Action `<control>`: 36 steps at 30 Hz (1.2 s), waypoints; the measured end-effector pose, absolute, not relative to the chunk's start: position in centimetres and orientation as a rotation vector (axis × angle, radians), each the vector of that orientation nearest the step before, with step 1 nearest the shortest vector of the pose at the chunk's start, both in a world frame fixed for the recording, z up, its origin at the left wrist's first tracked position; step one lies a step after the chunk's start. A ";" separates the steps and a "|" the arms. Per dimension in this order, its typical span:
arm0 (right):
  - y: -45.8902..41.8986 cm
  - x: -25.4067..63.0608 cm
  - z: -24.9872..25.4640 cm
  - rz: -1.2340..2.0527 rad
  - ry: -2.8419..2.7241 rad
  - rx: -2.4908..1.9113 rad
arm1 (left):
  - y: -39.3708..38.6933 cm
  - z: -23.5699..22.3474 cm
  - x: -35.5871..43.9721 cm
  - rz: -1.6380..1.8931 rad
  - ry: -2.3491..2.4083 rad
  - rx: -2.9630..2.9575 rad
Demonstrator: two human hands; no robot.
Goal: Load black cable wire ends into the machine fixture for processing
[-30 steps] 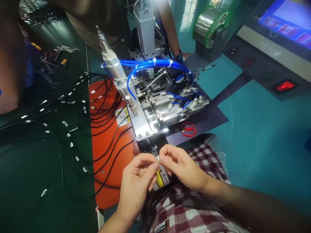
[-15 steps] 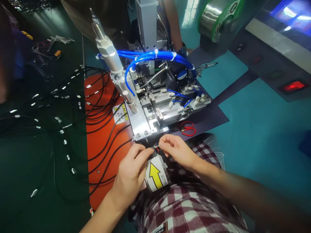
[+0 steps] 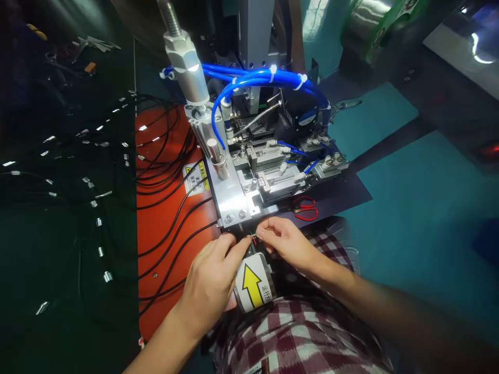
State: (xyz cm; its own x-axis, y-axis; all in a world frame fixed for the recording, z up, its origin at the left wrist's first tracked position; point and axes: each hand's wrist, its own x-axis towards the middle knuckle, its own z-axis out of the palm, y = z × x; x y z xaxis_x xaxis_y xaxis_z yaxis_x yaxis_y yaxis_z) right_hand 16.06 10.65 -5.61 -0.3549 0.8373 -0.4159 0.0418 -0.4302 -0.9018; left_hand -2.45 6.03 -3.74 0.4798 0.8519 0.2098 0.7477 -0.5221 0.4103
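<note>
Just in front of the metal machine, my two hands meet over its narrow dark track. My left hand is closed, thumb and forefinger pinching at one end of some thin wires, one of them red. From the other side my right hand pinches the same fine wires, fingers curled. What exactly sits between the fingertips is tiny and partly covered by them. Below the wires lies a white plate with a yellow arrow. Red-handled scissors rest beside the machine, right of my right hand.
Several black cables with shiny metal ends run over the orange plate and dark green mat. Blue air hoses arch above the machine. A solder wire reel and a control panel stand at right. A person's arm shows behind.
Both hands have moved forward from above the arrow plate to the track, uncovering the arrow. The wires came down with them. Over the last half second the hands have barely shifted; the view has moved.
</note>
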 end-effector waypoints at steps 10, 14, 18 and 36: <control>10.5 15.9 -5.5 1.885 -1.151 -1.275 | 6.1 -3.2 -2.2 0.571 1.379 2.476; 10.6 15.8 -5.4 1.913 -1.142 -1.278 | 6.0 -3.2 -2.3 0.576 1.370 2.474; 10.6 15.8 -5.3 1.918 -1.139 -1.309 | 5.9 -3.3 -2.6 0.549 1.334 2.471; 10.7 16.0 -5.3 2.078 -0.947 -1.191 | 6.5 -3.0 -2.7 0.532 1.265 2.568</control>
State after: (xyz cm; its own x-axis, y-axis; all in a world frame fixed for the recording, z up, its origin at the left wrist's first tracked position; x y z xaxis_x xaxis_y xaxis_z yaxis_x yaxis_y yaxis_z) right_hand 15.96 10.67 -5.34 -0.4495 0.7464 -0.4908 -0.1188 -0.5945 -0.7953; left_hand -2.68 6.52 -2.99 0.5615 0.7979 0.2190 0.7146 -0.6011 0.3578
